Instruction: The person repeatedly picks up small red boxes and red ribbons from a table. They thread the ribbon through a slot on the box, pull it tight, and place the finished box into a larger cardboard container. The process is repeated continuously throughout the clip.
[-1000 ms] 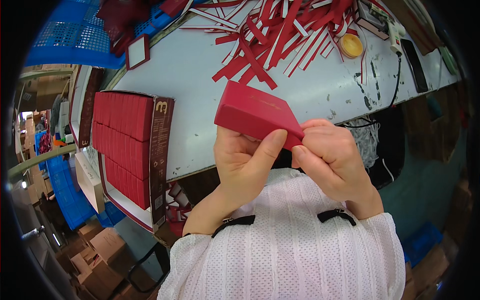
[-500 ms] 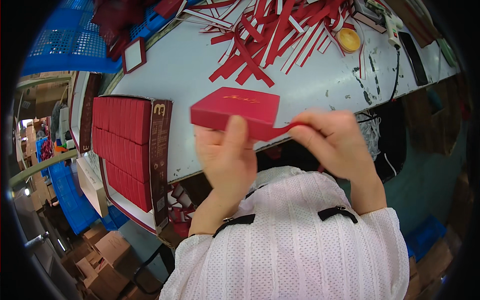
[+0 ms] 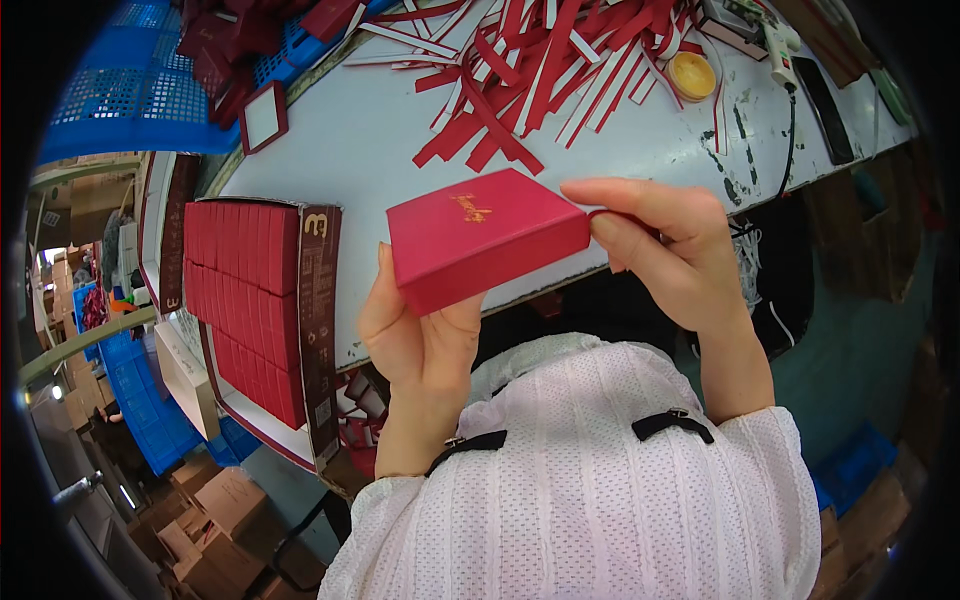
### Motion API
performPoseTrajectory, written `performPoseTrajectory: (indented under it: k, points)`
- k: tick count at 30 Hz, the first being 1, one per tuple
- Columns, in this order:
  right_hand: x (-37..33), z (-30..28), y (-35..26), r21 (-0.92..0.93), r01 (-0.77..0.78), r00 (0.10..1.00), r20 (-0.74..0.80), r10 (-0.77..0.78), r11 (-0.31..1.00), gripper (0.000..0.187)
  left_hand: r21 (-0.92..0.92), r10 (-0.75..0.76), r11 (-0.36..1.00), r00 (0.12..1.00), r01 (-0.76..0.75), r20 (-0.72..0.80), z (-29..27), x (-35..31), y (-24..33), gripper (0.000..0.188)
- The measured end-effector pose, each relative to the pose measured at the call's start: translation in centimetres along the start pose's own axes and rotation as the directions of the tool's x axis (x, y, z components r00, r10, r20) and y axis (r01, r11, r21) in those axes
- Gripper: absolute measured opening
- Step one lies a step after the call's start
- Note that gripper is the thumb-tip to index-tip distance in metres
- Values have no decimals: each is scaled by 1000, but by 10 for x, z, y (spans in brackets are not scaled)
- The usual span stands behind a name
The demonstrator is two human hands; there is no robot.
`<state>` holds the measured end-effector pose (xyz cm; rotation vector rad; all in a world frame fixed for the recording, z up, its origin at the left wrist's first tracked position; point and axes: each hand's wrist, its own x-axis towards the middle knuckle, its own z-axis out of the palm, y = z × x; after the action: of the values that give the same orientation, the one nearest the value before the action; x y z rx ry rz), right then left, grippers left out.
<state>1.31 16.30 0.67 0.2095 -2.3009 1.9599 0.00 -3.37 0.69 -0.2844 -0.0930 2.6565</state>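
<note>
A flat red gift box point(image 3: 485, 235) with gold lettering on its lid is held up in front of me, above the table's near edge. My left hand point(image 3: 425, 335) grips it from below at its left end, the thumb up along the left side. At the box's right corner, my right hand point(image 3: 660, 245) pinches with thumb and index finger. A bit of red ribbon shows between those fingertips, though most of it is hidden.
Left of the hands stands a brown carton point(image 3: 320, 330) packed with red boxes point(image 3: 240, 300). Loose red and white strips point(image 3: 530, 80) pile up at the table's far side, beside a round yellow tub point(image 3: 691, 76). Blue plastic crates point(image 3: 130, 95) and a small white-faced red tray point(image 3: 264, 118) lie far left.
The red box has turned, so its right end is farther away and its long side faces me. My right hand has moved from pulling a ribbon out rightward to the box's corner.
</note>
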Motion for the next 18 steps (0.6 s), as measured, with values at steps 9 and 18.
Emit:
performPoseTrajectory:
  k: [9, 18]
  points:
    - [-4, 14, -4, -111, 131, 991, 36, -127, 985, 23, 737, 416, 409, 829, -538, 374, -35, 21, -20, 34]
    - [6, -6, -3, -133, 68, 991, -104, -83, 989, 16, 182, 133, 971, 982, -156, 133, -4, 17, -4, 28]
